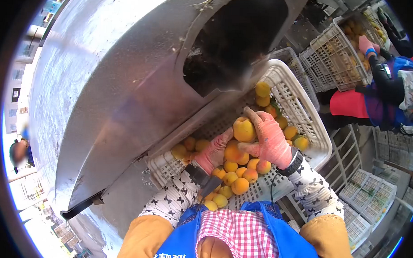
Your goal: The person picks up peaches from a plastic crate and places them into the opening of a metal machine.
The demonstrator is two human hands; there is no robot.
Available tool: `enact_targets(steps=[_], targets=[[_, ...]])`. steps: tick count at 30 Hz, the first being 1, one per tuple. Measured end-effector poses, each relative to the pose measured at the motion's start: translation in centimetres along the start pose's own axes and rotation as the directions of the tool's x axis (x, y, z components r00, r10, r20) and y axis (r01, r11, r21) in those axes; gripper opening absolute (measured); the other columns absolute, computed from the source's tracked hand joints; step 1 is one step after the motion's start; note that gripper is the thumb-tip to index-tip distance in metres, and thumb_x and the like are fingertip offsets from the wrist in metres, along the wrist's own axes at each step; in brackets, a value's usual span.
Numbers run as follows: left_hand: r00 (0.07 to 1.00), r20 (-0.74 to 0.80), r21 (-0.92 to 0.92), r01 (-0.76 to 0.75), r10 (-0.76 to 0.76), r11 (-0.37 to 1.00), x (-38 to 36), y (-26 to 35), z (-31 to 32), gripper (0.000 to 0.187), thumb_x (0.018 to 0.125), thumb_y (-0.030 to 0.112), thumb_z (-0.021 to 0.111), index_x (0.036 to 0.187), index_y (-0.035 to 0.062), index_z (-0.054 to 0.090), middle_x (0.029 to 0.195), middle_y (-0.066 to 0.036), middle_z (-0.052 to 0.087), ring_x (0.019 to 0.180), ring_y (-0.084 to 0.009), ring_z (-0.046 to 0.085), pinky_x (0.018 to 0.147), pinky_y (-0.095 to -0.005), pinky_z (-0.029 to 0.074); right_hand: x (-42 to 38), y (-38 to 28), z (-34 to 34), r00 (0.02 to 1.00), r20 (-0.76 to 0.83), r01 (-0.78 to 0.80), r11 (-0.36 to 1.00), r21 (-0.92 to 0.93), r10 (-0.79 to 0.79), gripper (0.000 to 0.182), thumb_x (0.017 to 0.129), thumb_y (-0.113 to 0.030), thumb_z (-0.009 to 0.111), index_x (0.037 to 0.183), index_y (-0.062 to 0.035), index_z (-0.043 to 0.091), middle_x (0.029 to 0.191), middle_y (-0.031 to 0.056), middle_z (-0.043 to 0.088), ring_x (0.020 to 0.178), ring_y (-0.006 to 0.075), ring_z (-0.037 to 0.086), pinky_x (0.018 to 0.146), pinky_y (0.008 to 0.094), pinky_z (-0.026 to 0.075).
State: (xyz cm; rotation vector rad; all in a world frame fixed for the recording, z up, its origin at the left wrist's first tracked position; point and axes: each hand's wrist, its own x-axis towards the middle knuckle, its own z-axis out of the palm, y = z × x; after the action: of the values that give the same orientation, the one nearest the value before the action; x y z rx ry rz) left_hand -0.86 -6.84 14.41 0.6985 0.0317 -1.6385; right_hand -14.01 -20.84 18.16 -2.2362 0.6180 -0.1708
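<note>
A white plastic crate (pixel 322 128) in front of me holds several yellow-orange apricots (pixel 240 185), some with a red blush. My right hand (pixel 273 142), in a pink glove, is closed around a yellow apricot (pixel 244 129) above the pile. My left hand (pixel 213 153), gloved the same way, curls against an orange apricot (pixel 233 152) just below that one. Part of its fingers is hidden by the fruit. More apricots (pixel 263 93) lie along the crate's far side, with others (pixel 182 151) to the left of my left hand.
A large metal machine housing (pixel 139 104) with a dark opening (pixel 232 39) rises beyond the crate's left side. At the upper right, a co-worker's gloved hand (pixel 367 46) reaches into another fruit-filled crate (pixel 329 56). Stacked pale crates (pixel 368 191) stand at the lower right.
</note>
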Motion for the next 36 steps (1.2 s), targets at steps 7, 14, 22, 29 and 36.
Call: enact_targets(steps=[7, 14, 22, 29, 36], targets=[[0.872, 0.204, 0.473, -0.485, 0.444, 0.735, -1.3, 4.5, 7.4, 0.036, 0.103, 0.024, 0.054, 0.131, 0.0026, 0.058, 0.126, -0.003, 0.062, 0.113, -0.0133, 0.059, 0.102, -0.0289, 0.045, 0.9, -4.9, -4.1, 0.868, -0.48, 0.254, 0.945, 0.204, -0.13, 0.075, 0.067, -0.022, 0.082, 0.135, -0.0033, 0.054, 0.12, 0.017, 0.059, 0.11, 0.0344, 0.061, 0.097, 0.0396, 0.05], [0.876, -0.033, 0.392, -0.431, 0.48, 0.813, -3.7, 3.2, 2.3, 0.026, 0.103, 0.014, 0.049, 0.123, -0.0001, 0.06, 0.112, -0.009, 0.067, 0.106, -0.0182, 0.062, 0.092, -0.034, 0.052, 7.8, -6.5, -3.2, 0.8, -0.574, 0.179, 0.983, -0.05, -0.175, 0.067, 0.069, -0.023, 0.084, 0.126, -0.0037, 0.056, 0.116, 0.0206, 0.058, 0.104, 0.0399, 0.061, 0.086, 0.0444, 0.053], [0.778, 0.001, 0.729, -0.432, 0.629, 0.532, -5.1, 2.0, 0.6, 0.039, 0.101, 0.031, 0.05, 0.127, 0.0029, 0.057, 0.126, -0.016, 0.063, 0.118, -0.031, 0.059, 0.102, -0.0487, 0.047, 10.6, -9.5, -4.7, 0.628, -0.699, 0.464, 0.886, -0.018, -0.343, 0.068, 0.072, -0.028, 0.083, 0.128, 0.0, 0.055, 0.114, 0.0204, 0.059, 0.093, 0.0382, 0.062, 0.083, 0.0435, 0.054], [0.737, 0.131, 0.7, -0.542, 0.663, 0.465, -4.5, 3.1, 3.7, 0.032, 0.095, 0.017, 0.059, 0.124, 0.0032, 0.06, 0.124, -0.012, 0.065, 0.117, -0.0235, 0.061, 0.103, -0.0373, 0.047, -0.8, -9.0, -1.5, 0.953, -0.285, 0.169, 0.958, 0.231, -0.099, 0.07, 0.073, -0.031, 0.081, 0.132, -0.002, 0.057, 0.121, 0.0199, 0.061, 0.111, 0.0368, 0.061, 0.098, 0.0416, 0.049], [0.879, 0.067, 0.035, -0.474, 0.472, 0.88, -5.0, 3.6, 5.9, 0.039, 0.094, 0.016, 0.055, 0.13, 0.0007, 0.054, 0.132, -0.013, 0.057, 0.121, -0.0269, 0.055, 0.109, -0.0406, 0.042, -1.4, -9.4, -2.5, 0.935, -0.35, 0.146, 0.967, 0.209, -0.065, 0.078, 0.069, -0.032, 0.085, 0.134, -0.0002, 0.055, 0.117, 0.018, 0.061, 0.111, 0.0326, 0.061, 0.097, 0.0398, 0.049]])
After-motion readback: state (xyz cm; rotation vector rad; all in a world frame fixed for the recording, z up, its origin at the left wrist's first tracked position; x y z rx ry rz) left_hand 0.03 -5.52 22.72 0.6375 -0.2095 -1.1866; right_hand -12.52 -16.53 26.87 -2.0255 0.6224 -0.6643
